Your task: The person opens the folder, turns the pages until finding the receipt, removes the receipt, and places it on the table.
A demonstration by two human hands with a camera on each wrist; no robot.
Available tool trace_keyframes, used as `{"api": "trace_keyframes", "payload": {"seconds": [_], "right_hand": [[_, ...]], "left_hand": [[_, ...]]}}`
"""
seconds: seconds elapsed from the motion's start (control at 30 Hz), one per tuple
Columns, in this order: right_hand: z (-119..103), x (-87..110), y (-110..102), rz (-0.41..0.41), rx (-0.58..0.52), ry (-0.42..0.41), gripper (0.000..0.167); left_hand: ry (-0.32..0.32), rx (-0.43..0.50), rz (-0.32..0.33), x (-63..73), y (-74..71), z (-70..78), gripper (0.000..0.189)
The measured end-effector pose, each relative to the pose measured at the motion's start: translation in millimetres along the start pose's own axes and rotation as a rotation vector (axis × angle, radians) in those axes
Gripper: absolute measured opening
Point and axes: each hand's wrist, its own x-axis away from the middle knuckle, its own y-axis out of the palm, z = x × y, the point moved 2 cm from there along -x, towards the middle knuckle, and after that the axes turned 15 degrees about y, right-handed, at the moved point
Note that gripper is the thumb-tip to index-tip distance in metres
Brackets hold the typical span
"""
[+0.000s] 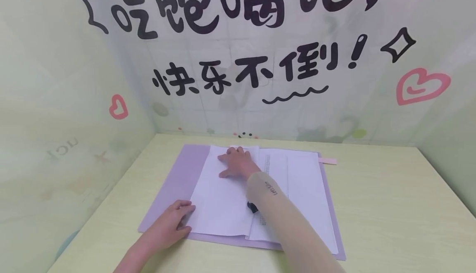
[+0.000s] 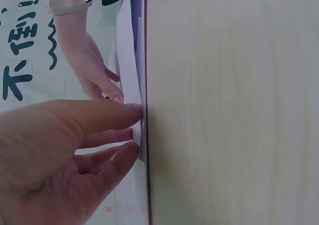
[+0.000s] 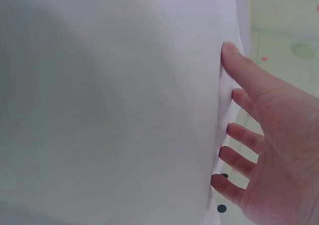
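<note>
A light purple folder [image 1: 182,174] lies spread on the table, with white sheets inside it. Over its middle and left part is a blank white page [image 1: 219,207]; a printed page [image 1: 306,190] lies on the right. My left hand [image 1: 169,225] rests at the lower left edge of the blank page, thumb and fingertips touching the paper [image 2: 130,60] in the left wrist view. Farther up, my right hand [image 1: 239,163] presses near the top of that page with its fingers spread. In the right wrist view its fingertips [image 3: 229,49] lie along the white sheet [image 3: 109,105].
A pink tab [image 1: 328,161] sticks out from the folder's right side. The pale wooden table [image 1: 390,207] extends around the folder. Behind it hangs a whitish sheet [image 1: 230,116] with black writing and pink hearts. My right sleeve [image 1: 290,227] crosses the printed page.
</note>
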Motion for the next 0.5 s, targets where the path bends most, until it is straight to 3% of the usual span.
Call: {"api": "trace_keyframes", "payload": {"seconds": [0.23,0.5], "right_hand": [[20,0.6,-23,0.043,-0.123,-0.065,0.059],[65,25.7,-57,0.065,-0.307,-0.033,0.060]], "left_hand": [[0.024,-0.005,0.016,-0.4,0.0,0.7,0.050],[0.024,-0.015,0.009,1.2,2.6,0.2,0.050]]}}
